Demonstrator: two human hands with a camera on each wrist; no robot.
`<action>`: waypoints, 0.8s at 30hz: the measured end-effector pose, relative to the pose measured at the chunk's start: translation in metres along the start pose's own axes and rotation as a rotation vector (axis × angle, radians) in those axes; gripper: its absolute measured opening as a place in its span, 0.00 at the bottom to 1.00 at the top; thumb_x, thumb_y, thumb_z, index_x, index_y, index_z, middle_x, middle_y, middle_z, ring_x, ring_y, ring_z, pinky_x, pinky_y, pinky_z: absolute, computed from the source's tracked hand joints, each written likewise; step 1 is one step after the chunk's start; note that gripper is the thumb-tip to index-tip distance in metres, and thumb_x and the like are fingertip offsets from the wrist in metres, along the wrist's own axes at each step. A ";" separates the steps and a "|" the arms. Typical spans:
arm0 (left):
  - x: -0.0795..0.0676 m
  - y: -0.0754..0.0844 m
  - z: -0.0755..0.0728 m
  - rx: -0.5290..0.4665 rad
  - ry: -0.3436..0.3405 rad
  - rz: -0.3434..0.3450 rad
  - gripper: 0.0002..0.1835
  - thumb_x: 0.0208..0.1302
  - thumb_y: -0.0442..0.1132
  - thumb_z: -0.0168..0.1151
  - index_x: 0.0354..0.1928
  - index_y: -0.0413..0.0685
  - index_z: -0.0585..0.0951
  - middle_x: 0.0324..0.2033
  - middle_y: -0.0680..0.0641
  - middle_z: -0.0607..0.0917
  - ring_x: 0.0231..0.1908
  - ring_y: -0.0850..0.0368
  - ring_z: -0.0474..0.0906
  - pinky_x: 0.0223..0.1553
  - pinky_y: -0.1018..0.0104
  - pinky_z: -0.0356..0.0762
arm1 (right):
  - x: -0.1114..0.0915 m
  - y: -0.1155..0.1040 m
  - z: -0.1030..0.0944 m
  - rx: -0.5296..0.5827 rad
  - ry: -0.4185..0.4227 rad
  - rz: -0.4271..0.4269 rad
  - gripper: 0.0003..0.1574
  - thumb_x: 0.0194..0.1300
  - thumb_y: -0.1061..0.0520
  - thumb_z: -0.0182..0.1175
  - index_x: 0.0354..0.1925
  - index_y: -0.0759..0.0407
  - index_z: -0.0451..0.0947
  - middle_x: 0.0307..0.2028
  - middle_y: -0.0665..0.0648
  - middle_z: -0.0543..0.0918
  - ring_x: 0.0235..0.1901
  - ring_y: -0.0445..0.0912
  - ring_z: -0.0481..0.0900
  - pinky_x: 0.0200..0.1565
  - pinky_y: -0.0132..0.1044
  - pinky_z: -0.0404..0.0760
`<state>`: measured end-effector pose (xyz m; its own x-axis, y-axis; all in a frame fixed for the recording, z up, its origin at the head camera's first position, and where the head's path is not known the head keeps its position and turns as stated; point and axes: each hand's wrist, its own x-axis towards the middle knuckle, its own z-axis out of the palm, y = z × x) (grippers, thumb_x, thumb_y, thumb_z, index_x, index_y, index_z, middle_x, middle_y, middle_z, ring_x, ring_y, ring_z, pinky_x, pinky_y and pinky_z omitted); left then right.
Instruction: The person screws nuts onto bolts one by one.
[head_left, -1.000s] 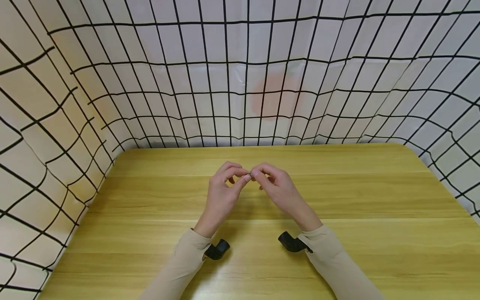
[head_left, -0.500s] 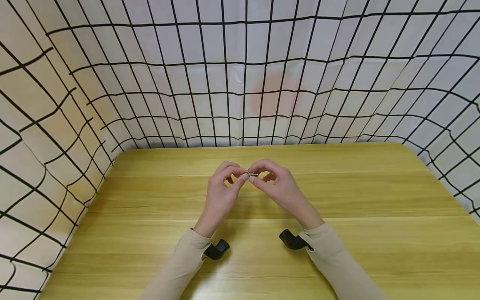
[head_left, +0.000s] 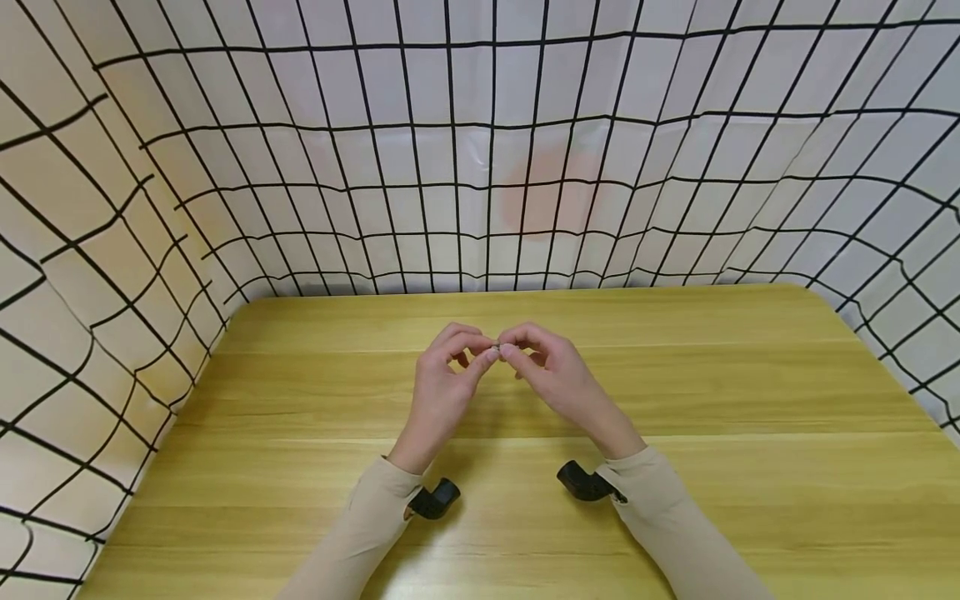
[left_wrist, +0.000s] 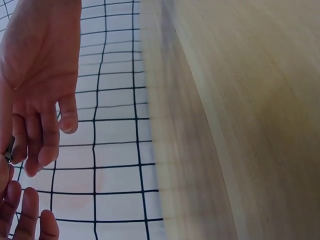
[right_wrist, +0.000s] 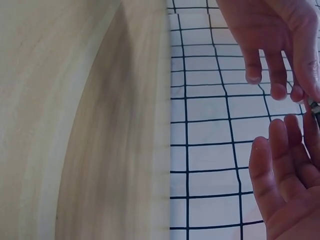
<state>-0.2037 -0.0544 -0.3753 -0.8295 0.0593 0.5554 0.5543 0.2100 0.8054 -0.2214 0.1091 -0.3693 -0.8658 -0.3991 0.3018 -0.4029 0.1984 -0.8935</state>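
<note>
In the head view both hands meet above the middle of the table. Thumb and index finger of my left hand (head_left: 446,375) pinch one side of a small dark metal piece (head_left: 497,345), like a thin screw or bolt with a fitting on it. The right hand (head_left: 555,371) pinches its other side, the fingertips of both hands nearly touching. Most of the piece is hidden by the fingers. A short dark end of the metal piece (left_wrist: 9,150) shows in the left wrist view. At the right wrist view's edge, the metal piece (right_wrist: 314,106) has a paler band.
Below the hands lies a wooden table (head_left: 300,392) with a yellowish plank pattern. White sheeting behind black netting (head_left: 420,150) stands along its back and sides. Black curved wrist devices (head_left: 433,502) stick out from both beige sleeves (head_left: 375,508).
The right hand's fingers opened a little half a second ago, baring a thin metal shaft, and have now closed over it again. The left hand has stayed in place.
</note>
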 end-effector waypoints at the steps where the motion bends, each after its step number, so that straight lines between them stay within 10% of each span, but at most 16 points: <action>1: 0.000 0.000 0.000 0.000 -0.002 0.000 0.02 0.58 0.29 0.63 0.33 0.37 0.83 0.34 0.43 0.79 0.36 0.52 0.73 0.35 0.49 0.66 | 0.000 0.000 0.000 0.017 -0.001 0.009 0.08 0.70 0.62 0.51 0.43 0.64 0.75 0.39 0.58 0.78 0.37 0.50 0.73 0.37 0.49 0.76; 11: 0.000 -0.006 0.002 0.001 0.004 0.018 0.03 0.59 0.30 0.63 0.33 0.38 0.83 0.34 0.45 0.79 0.37 0.52 0.72 0.35 0.52 0.66 | -0.002 -0.005 0.000 -0.038 0.037 0.048 0.12 0.71 0.57 0.50 0.39 0.61 0.78 0.36 0.55 0.79 0.38 0.49 0.75 0.38 0.48 0.77; 24: 0.001 0.001 -0.002 -0.011 0.018 -0.012 0.03 0.59 0.29 0.62 0.34 0.35 0.82 0.35 0.42 0.79 0.38 0.46 0.72 0.36 0.46 0.66 | -0.001 -0.006 -0.004 -0.098 0.042 -0.117 0.11 0.62 0.66 0.59 0.44 0.63 0.75 0.43 0.57 0.78 0.42 0.50 0.76 0.38 0.46 0.75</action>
<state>-0.2039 -0.0557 -0.3736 -0.8348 0.0390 0.5492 0.5451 0.1994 0.8143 -0.2190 0.1119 -0.3627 -0.8221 -0.3869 0.4177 -0.5271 0.2397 -0.8153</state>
